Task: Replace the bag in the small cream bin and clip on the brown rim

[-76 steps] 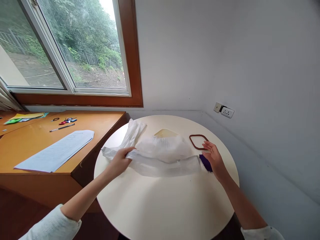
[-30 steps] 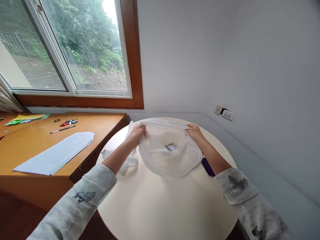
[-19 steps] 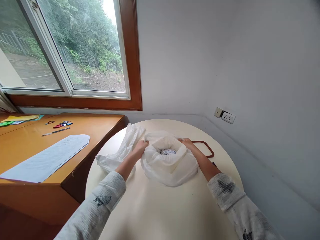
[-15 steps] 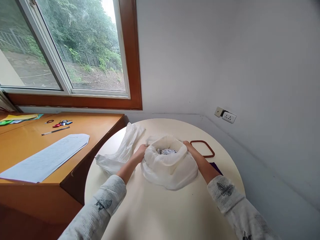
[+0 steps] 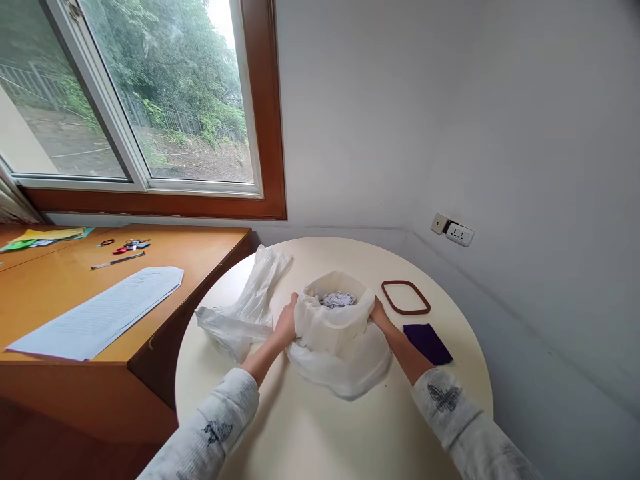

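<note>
A translucent white plastic bag (image 5: 335, 340) lines a pale round container, its edge folded outward and spread loosely around the base on the table. Crumpled printed paper (image 5: 339, 300) shows inside the opening. My left hand (image 5: 287, 321) presses against the left side of the bag-covered container, fingers partly hidden behind it. On the opposite side, my right hand (image 5: 381, 315) grips the bag and container, its fingertips also out of sight. A second white plastic bag (image 5: 245, 307) lies flattened left of my left hand.
A brown rounded-square ring (image 5: 406, 297) and a dark purple cloth (image 5: 428, 343) lie to the right on the round cream table (image 5: 320, 433). The wooden desk (image 5: 200, 257) at left carries paper sheets (image 5: 105, 313), a pen (image 5: 118, 261) and keys (image 5: 131, 247).
Both hands have moved down the container's sides, and its bag-covered wall stands more exposed. More crumpled paper shows inside. The purple cloth, mostly covered by my right arm before, is now visible.
</note>
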`<state>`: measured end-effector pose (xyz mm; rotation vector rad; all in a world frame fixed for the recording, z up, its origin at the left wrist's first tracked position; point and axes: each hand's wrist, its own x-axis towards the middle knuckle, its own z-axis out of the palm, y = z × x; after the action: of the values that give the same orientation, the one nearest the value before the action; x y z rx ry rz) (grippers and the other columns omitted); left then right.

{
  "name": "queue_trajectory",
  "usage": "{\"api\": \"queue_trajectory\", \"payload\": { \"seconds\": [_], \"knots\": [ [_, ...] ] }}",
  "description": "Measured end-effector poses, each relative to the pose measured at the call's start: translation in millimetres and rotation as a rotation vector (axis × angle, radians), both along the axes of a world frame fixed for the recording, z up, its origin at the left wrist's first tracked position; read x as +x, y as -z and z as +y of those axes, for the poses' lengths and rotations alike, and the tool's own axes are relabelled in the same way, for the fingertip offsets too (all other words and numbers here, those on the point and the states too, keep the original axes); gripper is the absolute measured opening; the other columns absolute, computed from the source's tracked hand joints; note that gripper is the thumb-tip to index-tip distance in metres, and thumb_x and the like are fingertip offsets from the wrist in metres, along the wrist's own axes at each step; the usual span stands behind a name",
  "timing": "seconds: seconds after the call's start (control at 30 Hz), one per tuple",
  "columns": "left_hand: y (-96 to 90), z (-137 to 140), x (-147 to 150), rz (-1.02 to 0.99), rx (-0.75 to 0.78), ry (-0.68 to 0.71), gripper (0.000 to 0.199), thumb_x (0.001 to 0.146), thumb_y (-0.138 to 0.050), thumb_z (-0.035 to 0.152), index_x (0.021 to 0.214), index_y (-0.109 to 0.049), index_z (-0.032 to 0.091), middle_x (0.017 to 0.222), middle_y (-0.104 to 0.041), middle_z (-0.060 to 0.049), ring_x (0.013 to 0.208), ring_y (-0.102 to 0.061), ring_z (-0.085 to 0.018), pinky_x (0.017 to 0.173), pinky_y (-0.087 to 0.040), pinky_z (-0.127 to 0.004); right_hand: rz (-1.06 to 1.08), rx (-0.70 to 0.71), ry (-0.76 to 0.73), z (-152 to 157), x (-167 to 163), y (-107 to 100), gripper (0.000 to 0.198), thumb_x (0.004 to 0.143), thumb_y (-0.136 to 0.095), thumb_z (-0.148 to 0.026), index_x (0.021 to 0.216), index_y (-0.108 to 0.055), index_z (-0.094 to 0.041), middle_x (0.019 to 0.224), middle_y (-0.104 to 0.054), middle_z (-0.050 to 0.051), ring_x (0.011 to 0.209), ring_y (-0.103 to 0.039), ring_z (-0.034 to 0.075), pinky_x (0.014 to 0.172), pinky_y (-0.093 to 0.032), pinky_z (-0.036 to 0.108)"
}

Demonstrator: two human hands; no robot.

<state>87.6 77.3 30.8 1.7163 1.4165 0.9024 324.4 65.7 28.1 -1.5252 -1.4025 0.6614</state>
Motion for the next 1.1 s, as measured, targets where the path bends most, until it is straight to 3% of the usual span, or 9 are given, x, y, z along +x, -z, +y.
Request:
{"api": "queue_trajectory", "payload": {
  "seconds": [0.1, 0.2, 0.37, 0.5, 0.6, 0.7, 0.83, 1.03, 1.1],
  "knots": [
    [-5.9, -5, -5, -0.018, 0.062, -0.026, 0.038, 0.063, -0.062, 0.028, 0.097, -0.047, 0.019, 0.076, -0.057, -0.003, 0.077, -0.056, -0.023, 0.074, -0.043, -0.038, 0.014, -0.001, 0.044, -2, 10, 9, 0.009, 0.059, -0.06, -0.027, 0.065, -0.06, -0.02, 0.056, -0.059, 0.0, 0.059, -0.054, 0.018, 0.054, -0.041, 0.028],
    [-19.4, -11, -14, -0.063, 0.141, -0.084, 0.047, 0.067, -0.059, 0.029, 0.109, -0.042, 0.016, 0.098, -0.055, -0.01, 0.091, -0.055, -0.024, 0.084, -0.042, -0.039, 0.054, 0.049, 0.096, -11, 27, 10, 0.033, 0.061, -0.059, -0.029, 0.092, -0.059, -0.019, 0.074, -0.061, 0.002, 0.07, -0.057, 0.018, 0.064, -0.045, 0.031],
    [-54.7, -34, -18, -0.284, 0.29, -0.078, 0.036, 0.084, -0.041, 0.037, 0.114, -0.041, 0.018, 0.119, -0.048, -0.012, 0.115, -0.047, -0.019, 0.097, -0.035, -0.033, 0.23, 0.258, 0.191, -34, 43, -17, 0.048, 0.073, -0.055, -0.041, 0.114, -0.046, -0.019, 0.102, -0.056, 0.008, 0.099, -0.054, 0.019, 0.086, -0.042, 0.037],
    [-71.6, -46, -1, -0.484, 0.253, 0.036, 0.059, 0.082, -0.043, 0.052, 0.131, -0.028, 0.022, 0.133, -0.039, -0.013, 0.124, -0.038, -0.022, 0.102, -0.03, -0.039, 0.486, 0.359, -0.061, -54, 21, -38, 0.066, 0.073, -0.057, -0.053, 0.129, -0.031, -0.027, 0.126, -0.045, 0.01, 0.122, -0.04, 0.02, 0.099, -0.034, 0.038],
    [-66.7, -47, 15, -0.517, 0.234, 0.102, 0.087, 0.072, -0.048, 0.064, 0.138, -0.014, 0.02, 0.137, -0.034, -0.018, 0.129, -0.031, -0.026, 0.103, -0.026, -0.043, 0.573, 0.288, -0.288, -62, -7, -40, 0.098, 0.062, -0.066, -0.058, 0.138, -0.012, -0.031, 0.141, -0.03, 0.01, 0.131, -0.028, 0.023, 0.101, -0.032, 0.039],
    [-56.5, -50, 25, -0.506, 0.245, 0.111, 0.102, 0.063, -0.056, 0.067, 0.139, -0.009, 0.02, 0.136, -0.034, -0.019, 0.126, -0.033, -0.03, 0.101, -0.03, -0.044, 0.672, 0.176, -0.416, -66, -29, -35, 0.112, 0.057, -0.074, -0.049, 0.139, 0.0, -0.034, 0.141, -0.03, 0.01, 0.125, -0.037, 0.024, 0.097, -0.037, 0.04],
    [-49.5, -59, 29, -0.547, 0.278, 0.104, 0.113, 0.057, -0.062, 0.067, 0.14, 0.0, 0.021, 0.134, -0.035, -0.017, 0.121, -0.04, -0.03, 0.1, -0.033, -0.04, 0.769, 0.14, -0.415, -66, -39, -30, 0.118, 0.051, -0.08, -0.04, 0.139, -0.001, -0.036, 0.138, -0.034, 0.008, 0.122, -0.041, 0.024, 0.096, -0.039, 0.042],
    [-43.5, -65, 31, -0.55, 0.347, 0.114, 0.123, 0.051, -0.065, 0.068, 0.14, 0.009, 0.026, 0.145, -0.012, -0.013, 0.133, -0.018, -0.032, 0.106, -0.023, -0.04, 0.769, 0.136, -0.406, -64, -40, -23, 0.12, 0.045, -0.083, -0.033, 0.138, -0.009, -0.035, 0.136, -0.037, 0.007, 0.12, -0.043, 0.025, 0.096, -0.04, 0.041],
    [-39.8, -65, 32, -0.566, 0.341, 0.134, 0.126, 0.049, -0.067, 0.067, 0.139, 0.012, 0.027, 0.145, -0.012, -0.013, 0.133, -0.017, -0.032, 0.106, -0.023, -0.04, 0.769, 0.164, -0.399, -63, -41, -20, 0.118, 0.043, -0.084, -0.032, 0.137, -0.013, -0.035, 0.136, -0.039, 0.007, 0.12, -0.043, 0.026, 0.097, -0.039, 0.043]
  ]
}}
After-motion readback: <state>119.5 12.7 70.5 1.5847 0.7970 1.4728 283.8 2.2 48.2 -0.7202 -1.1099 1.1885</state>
